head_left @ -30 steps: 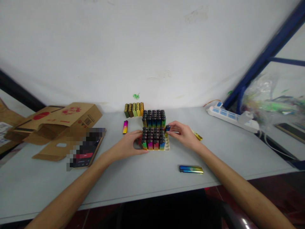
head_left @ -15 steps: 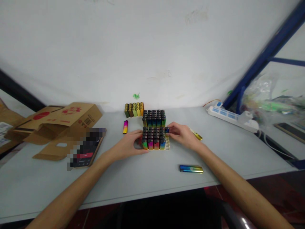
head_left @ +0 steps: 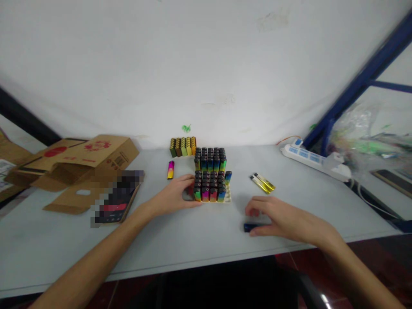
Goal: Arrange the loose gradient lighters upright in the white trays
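Several lighters (head_left: 210, 189) with black tops and bright bodies stand upright in rows in a pale tray (head_left: 228, 198). My left hand (head_left: 175, 195) grips the left side of this tray, thumb at the front corner and fingers behind. One blue and yellow lighter (head_left: 228, 178) stands in the tray's right column, at the back, with bare slots in front of it. My right hand (head_left: 273, 216) is over a dark blue lighter (head_left: 249, 227) lying on the table, its fingers apart and curved around it, the thumb near its front side. My palm and fingers hide part of that lighter.
Behind the tray stands another block of lighters (head_left: 210, 159), and farther back a gold-topped group (head_left: 183, 146). A pink and yellow lighter (head_left: 170, 170) lies left; two yellow ones (head_left: 263, 183) lie right. Cardboard boxes (head_left: 106, 150), a phone (head_left: 122, 197) and a power strip (head_left: 315, 161) flank them.
My right hand has let go of the lighter in the tray's right column and moved right and nearer, over the lighter lying on the table. My left hand stays at the tray.
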